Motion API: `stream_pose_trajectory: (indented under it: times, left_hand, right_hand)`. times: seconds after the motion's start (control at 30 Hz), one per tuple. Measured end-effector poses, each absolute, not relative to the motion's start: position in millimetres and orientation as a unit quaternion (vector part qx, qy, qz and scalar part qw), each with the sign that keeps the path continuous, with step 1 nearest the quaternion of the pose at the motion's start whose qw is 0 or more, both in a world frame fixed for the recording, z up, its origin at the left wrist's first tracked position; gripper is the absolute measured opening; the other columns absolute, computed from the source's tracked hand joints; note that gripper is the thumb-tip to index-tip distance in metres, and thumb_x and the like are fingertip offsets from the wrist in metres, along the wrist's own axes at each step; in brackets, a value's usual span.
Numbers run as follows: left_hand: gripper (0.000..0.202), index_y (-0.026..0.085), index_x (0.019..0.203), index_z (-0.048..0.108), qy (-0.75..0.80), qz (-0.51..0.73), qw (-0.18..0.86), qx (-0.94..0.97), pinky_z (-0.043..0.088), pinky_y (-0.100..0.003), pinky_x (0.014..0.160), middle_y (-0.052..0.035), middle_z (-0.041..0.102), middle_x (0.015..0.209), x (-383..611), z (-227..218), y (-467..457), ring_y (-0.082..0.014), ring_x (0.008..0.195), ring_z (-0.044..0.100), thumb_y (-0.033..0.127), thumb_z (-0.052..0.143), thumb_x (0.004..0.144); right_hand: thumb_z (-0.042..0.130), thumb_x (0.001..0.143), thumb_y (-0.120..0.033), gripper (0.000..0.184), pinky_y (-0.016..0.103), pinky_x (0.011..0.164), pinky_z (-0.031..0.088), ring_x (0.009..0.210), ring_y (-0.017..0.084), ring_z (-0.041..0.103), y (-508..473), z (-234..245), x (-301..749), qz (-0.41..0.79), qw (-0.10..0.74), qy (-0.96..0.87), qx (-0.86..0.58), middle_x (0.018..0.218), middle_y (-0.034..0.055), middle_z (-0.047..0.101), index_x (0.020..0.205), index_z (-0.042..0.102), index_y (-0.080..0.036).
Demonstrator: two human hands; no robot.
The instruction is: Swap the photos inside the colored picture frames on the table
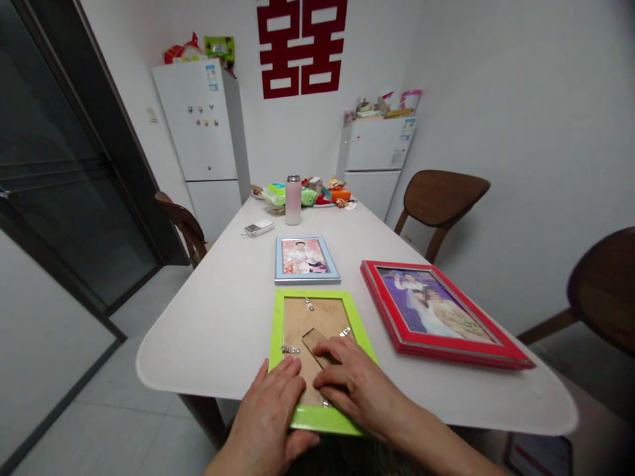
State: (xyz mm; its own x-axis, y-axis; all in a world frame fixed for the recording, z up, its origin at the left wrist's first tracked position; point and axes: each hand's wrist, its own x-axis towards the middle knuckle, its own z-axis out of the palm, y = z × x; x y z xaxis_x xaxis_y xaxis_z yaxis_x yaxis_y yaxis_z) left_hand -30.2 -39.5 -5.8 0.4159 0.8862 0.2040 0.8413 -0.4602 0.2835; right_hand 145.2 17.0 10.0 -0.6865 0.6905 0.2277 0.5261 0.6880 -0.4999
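Observation:
A lime-green picture frame (361, 324) lies face down at the table's near edge, its brown backing board (297, 317) showing with several metal clips. My left hand (272, 410) rests over the frame's near left side, fingers stretched flat on the backing and thumb by the near rim. My right hand (354, 383) is bent over the backing, its curled fingers on the narrow brown stand flap (311, 340), whose lower part they hide. Just beyond lies a light blue picture frame (307, 279), photo side up.
Red picture frames (387, 317) lie stacked on the right. Farther back on the white table (213, 324) are a pink bottle (293, 201), a small white device (258, 229) and a heap of packets (322, 192). Brown chairs (441, 198) flank the table; two white fridges (198, 125) stand behind.

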Motion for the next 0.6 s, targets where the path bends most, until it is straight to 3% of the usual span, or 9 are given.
stream_pose_trajectory:
  times: [0.23, 0.43, 0.6]
  left_hand:
    - [0.041, 0.016, 0.091, 0.050, 0.524, 0.164, 0.089, 0.831, 0.031, -0.048, 0.093, -0.0139, 0.051, 0.116, -30.6, -6.3, -40.6, -0.0250, 0.110, 0.043, 0.027, 0.069, 0.057]
    - [0.038, 0.017, 0.088, 0.051, 0.532, 0.180, 0.091, 0.822, 0.031, -0.047, 0.093, -0.0123, 0.052, 0.116, -29.9, -7.1, -40.6, -0.0244, 0.110, 0.044, 0.027, 0.069, 0.057]
    - [0.044, 0.015, 0.092, 0.050, 0.525, 0.172, 0.084, 0.829, 0.033, -0.051, 0.091, -0.0156, 0.051, 0.115, -29.7, -6.6, -40.3, -0.0273, 0.108, 0.045, 0.025, 0.071, 0.055]
  right_hand:
    - [0.053, 0.071, -0.021, 0.017, 0.035, 0.089, 0.030, 0.103, 0.018, 0.039, 20.2, 16.0, 152.7, 0.250, 0.167, -0.901, -0.313, 0.108, 0.0032, 0.048, 0.080, 0.066, -0.027]
    - [0.055, 0.070, -0.024, 0.010, 0.033, 0.081, 0.034, 0.092, 0.018, 0.043, 21.8, 11.3, 144.4, 0.216, 0.192, -0.893, -0.345, 0.097, 0.0036, 0.053, 0.071, 0.065, -0.023]
    - [0.053, 0.072, -0.025, 0.015, 0.029, 0.077, 0.035, 0.086, 0.016, 0.046, 33.5, 16.9, 127.0, 0.211, 0.197, -0.884, -0.366, 0.089, 0.0041, 0.055, 0.081, 0.063, -0.020]
